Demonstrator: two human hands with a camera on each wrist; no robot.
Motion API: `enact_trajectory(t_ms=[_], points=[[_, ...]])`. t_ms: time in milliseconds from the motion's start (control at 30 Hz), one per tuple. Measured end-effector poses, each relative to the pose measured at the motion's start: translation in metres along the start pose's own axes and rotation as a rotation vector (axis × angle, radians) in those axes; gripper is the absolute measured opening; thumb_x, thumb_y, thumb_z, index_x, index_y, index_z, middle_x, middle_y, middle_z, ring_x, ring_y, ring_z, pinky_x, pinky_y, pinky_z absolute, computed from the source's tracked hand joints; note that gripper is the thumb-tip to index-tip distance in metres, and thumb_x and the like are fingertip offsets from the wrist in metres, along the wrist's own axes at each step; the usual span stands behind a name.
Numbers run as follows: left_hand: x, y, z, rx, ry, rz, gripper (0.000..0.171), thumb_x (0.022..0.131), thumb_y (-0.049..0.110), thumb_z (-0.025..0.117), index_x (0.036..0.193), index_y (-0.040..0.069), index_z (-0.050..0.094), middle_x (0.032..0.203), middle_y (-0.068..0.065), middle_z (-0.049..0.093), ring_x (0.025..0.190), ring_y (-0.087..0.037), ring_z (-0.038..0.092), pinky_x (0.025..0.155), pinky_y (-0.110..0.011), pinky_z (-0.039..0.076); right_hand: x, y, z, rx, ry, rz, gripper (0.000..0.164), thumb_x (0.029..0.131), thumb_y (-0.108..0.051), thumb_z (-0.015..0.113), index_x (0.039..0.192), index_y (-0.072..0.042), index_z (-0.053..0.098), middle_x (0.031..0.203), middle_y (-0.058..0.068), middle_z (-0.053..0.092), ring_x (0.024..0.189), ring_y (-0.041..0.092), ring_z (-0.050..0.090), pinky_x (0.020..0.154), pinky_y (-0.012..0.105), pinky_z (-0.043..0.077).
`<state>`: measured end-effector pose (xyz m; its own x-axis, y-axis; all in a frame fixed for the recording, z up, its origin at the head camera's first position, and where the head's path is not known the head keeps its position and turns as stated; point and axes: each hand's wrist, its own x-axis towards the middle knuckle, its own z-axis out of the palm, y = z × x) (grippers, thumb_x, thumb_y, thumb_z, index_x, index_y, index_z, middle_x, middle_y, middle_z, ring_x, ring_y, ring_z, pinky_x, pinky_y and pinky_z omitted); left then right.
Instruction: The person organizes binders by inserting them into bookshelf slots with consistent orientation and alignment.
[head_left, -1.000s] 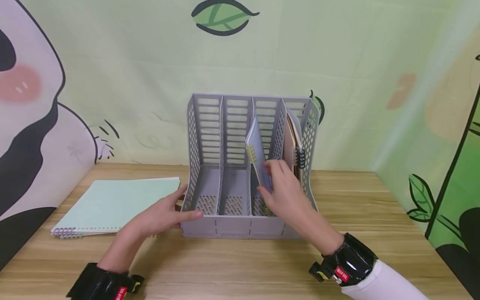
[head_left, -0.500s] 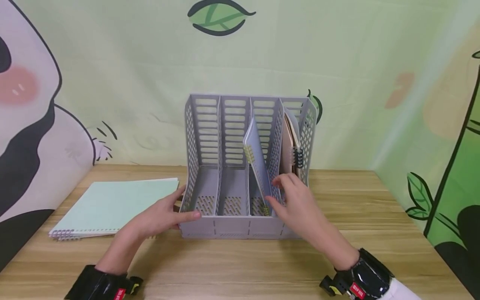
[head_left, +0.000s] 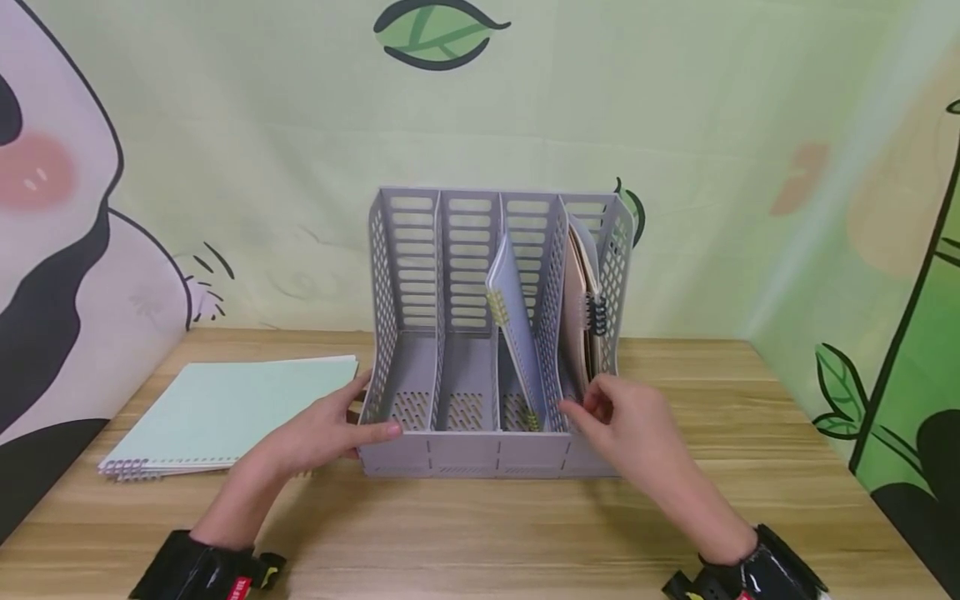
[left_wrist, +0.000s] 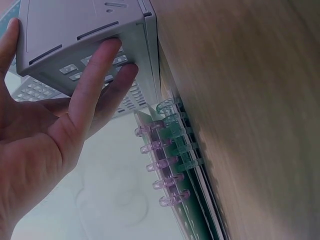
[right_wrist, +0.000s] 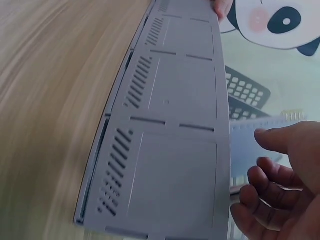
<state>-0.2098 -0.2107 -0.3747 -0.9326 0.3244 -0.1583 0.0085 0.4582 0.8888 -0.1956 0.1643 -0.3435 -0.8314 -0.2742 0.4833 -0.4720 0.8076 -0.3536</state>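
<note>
A grey file organizer [head_left: 465,454] with upright dividers stands on the table. My left hand [head_left: 322,429] rests at its front left corner, thumb along the front rim, straight fingers pressed on the perforated side wall in the left wrist view. A blue spiral notebook [head_left: 516,308] leans leftward in the third compartment. Brown and white-edged notebooks [head_left: 577,308], one with a black coil, stand in the rightmost compartment. My right hand [head_left: 633,421] is at that compartment's front, fingers loosely curled around nothing in the right wrist view, thumb apart from them.
A stack of light green spiral notebooks [head_left: 240,408] lies flat on the wooden table [head_left: 465,542], left of the organizer. Behind the table hangs a printed backdrop [head_left: 300,167] with a panda and leaves. The two left compartments show bare floors.
My right hand has let go of the blue notebook and drawn right and down to the rightmost compartment's front. The blue notebook stays leaning. My left hand keeps its place on the organizer.
</note>
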Motion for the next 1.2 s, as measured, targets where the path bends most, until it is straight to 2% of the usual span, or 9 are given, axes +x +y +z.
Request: enact_trajectory(t_ms=[133,200,400,533,633,733,833,1000,1200], points=[[0.000,0.000,-0.001,0.002,-0.001,0.002,0.102,0.088,0.036,0.076,0.159,0.011,0.007,0.135,-0.023,0.046,0.113,-0.032,0.057,0.074,-0.034,0.055,-0.004,0.008,-0.003,-0.053,0.002,0.048,0.037,0.084,-0.035,0.079,0.069,-0.018,0.051,0.059,-0.009,0.046,0.050,0.010,0.041,0.046,0.022,0.034],[-0.001,0.000,-0.001,0.000,-0.003,0.003,0.102,0.087,0.036,0.076,0.159,0.011,0.007,0.135,-0.022,0.046,0.113,-0.032,0.057,0.074,-0.034,0.055,-0.006,0.012,-0.005,-0.070,-0.006,0.074,0.037,0.083,-0.038,0.080,0.071,-0.016,0.052,0.063,-0.007,0.048,0.051,0.011,0.043,0.048,0.023,0.036],[0.000,-0.002,0.000,-0.003,-0.001,0.003,0.101,0.088,0.035,0.075,0.159,0.012,0.007,0.136,-0.022,0.044,0.112,-0.032,0.058,0.075,-0.034,0.055,-0.010,0.021,-0.010,-0.086,-0.035,0.200,0.044,0.081,-0.039,0.081,0.095,-0.004,0.058,0.093,0.007,0.055,0.075,0.021,0.052,0.061,0.030,0.044],[0.000,-0.003,0.000,-0.007,0.002,0.000,0.101,0.088,0.035,0.075,0.159,0.013,0.007,0.135,-0.022,0.043,0.110,-0.030,0.059,0.074,-0.035,0.055,-0.011,0.026,-0.012,-0.063,-0.046,0.236,0.066,0.082,-0.042,0.079,0.120,0.006,0.054,0.113,0.018,0.052,0.096,0.032,0.053,0.075,0.042,0.049],[0.000,-0.003,0.001,-0.008,0.005,-0.003,0.100,0.088,0.035,0.075,0.159,0.013,0.008,0.133,-0.021,0.044,0.108,-0.030,0.059,0.073,-0.035,0.055,-0.012,0.030,-0.012,-0.037,-0.080,0.241,0.086,0.083,-0.051,0.075,0.135,0.009,0.045,0.126,0.025,0.047,0.112,0.040,0.049,0.090,0.051,0.044],[0.000,-0.002,0.001,-0.004,0.007,-0.005,0.099,0.088,0.035,0.075,0.159,0.012,0.009,0.132,-0.021,0.046,0.108,-0.029,0.059,0.073,-0.034,0.055,-0.012,0.034,-0.012,-0.009,-0.142,0.251,0.102,0.082,-0.063,0.069,0.144,0.011,0.035,0.137,0.030,0.039,0.123,0.046,0.042,0.098,0.057,0.036],[0.000,-0.002,0.002,-0.003,0.007,-0.004,0.099,0.089,0.034,0.075,0.159,0.012,0.009,0.132,-0.021,0.047,0.108,-0.029,0.059,0.073,-0.034,0.055,-0.011,0.037,-0.012,0.011,-0.206,0.251,0.111,0.081,-0.069,0.064,0.147,0.012,0.028,0.144,0.034,0.030,0.129,0.051,0.035,0.102,0.059,0.030],[-0.001,0.000,0.001,-0.002,0.007,0.000,0.099,0.089,0.033,0.075,0.159,0.012,0.008,0.133,-0.021,0.045,0.106,-0.028,0.060,0.073,-0.034,0.055,-0.010,0.041,-0.011,0.054,-0.273,0.240,0.113,0.082,-0.068,0.064,0.150,0.012,0.022,0.148,0.034,0.022,0.132,0.053,0.028,0.104,0.060,0.026],[-0.002,0.001,0.000,0.011,0.013,-0.005,0.101,0.088,0.035,0.075,0.159,0.012,0.007,0.134,-0.022,0.045,0.107,-0.029,0.060,0.073,-0.034,0.055,-0.010,0.046,-0.004,0.191,-0.321,0.191,0.100,0.089,-0.056,0.066,0.150,0.010,0.024,0.149,0.028,0.028,0.135,0.046,0.032,0.107,0.053,0.026]])
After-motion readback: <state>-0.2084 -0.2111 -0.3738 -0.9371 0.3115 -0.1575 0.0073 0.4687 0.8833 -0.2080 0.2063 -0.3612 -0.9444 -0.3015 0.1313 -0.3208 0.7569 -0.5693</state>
